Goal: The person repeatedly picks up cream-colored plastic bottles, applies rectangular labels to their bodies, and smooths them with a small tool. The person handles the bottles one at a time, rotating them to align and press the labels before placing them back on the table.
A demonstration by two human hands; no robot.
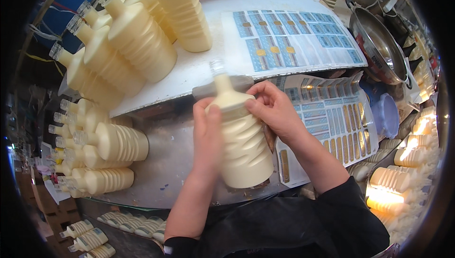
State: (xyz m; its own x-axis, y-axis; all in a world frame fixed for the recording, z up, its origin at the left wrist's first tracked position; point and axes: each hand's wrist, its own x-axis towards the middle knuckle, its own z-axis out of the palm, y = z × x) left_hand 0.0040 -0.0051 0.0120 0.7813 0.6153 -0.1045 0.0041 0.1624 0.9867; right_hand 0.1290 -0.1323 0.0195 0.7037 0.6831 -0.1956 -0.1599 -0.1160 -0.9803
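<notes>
A cream plastic bottle (pixel 244 149) with a clear threaded neck and a wavy ribbed body stands almost upright in front of me, between my hands. My left hand (pixel 207 125), slightly blurred, is closed against its left shoulder, the thumb on the front. My right hand (pixel 272 108) is closed at the right shoulder, its thumb pressed to the surface and its fingers curled. A thin greyish translucent band (pixel 230 112) runs across the bottle's shoulder between the two thumbs. Behind the neck lies a grey flat pad (pixel 201 91), partly hidden by the bottle.
Blue-and-gold label sheets (pixel 265 26) lie on the white board (pixel 166 85); another label sheet (pixel 327 125) sits nearer, at right. Similar cream bottles (pixel 137 40) stand far left, and more bottles (pixel 109 180) lie at left. A metal pan (pixel 379 40) and lilac basin (pixel 385 116) are right.
</notes>
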